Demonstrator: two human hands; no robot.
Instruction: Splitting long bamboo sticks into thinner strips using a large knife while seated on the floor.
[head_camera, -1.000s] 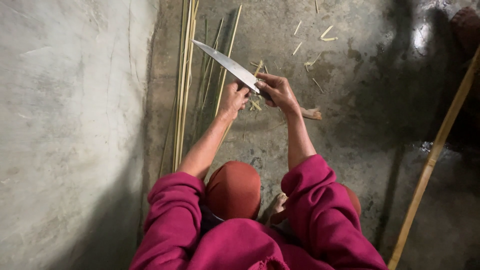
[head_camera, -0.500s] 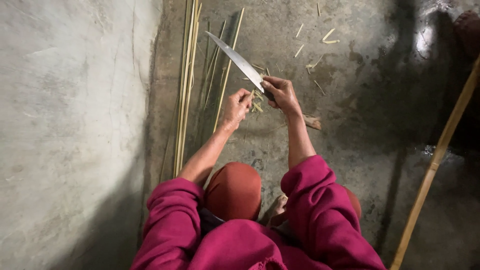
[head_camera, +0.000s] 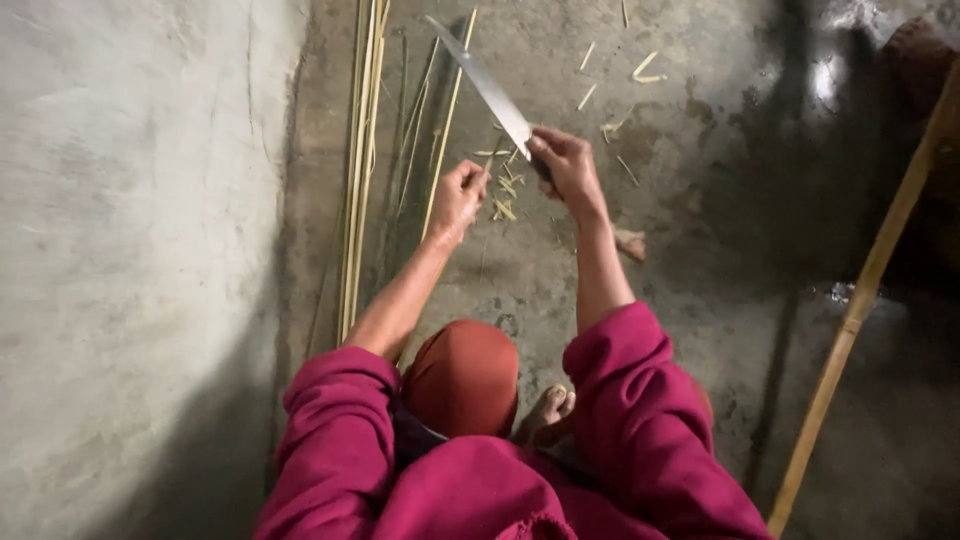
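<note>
A bare concrete floor (head_camera: 700, 330) fills the view, with a pale wall (head_camera: 130, 250) along the left side. A long bamboo pole (head_camera: 865, 285) lies slanted across the floor on the right, well apart from the hands. Beside the wall lies a bundle of split bamboo strips (head_camera: 358, 170), thin and long, running away from the person.

The right hand (head_camera: 565, 165) is clenched around the handle of a long knife (head_camera: 485, 85), whose broad steel blade points up and to the left, above the floor. It looks fairly heavy toward the blade and rigid, with a sharp edge, so the handle is the only safe place to hold it.

The left hand (head_camera: 457, 197) is pinched closed on a thin bamboo sliver (head_camera: 487, 171), whose free end pokes out toward the knife; how long it is I cannot tell. Such a sliver should be very light, springy along its length and easy to snap or split, with edges likely to cut or splinter; a grip close to the worked end would keep it steady.

Small bamboo shavings (head_camera: 505, 205) lie scattered on the floor between and beyond the hands.
</note>
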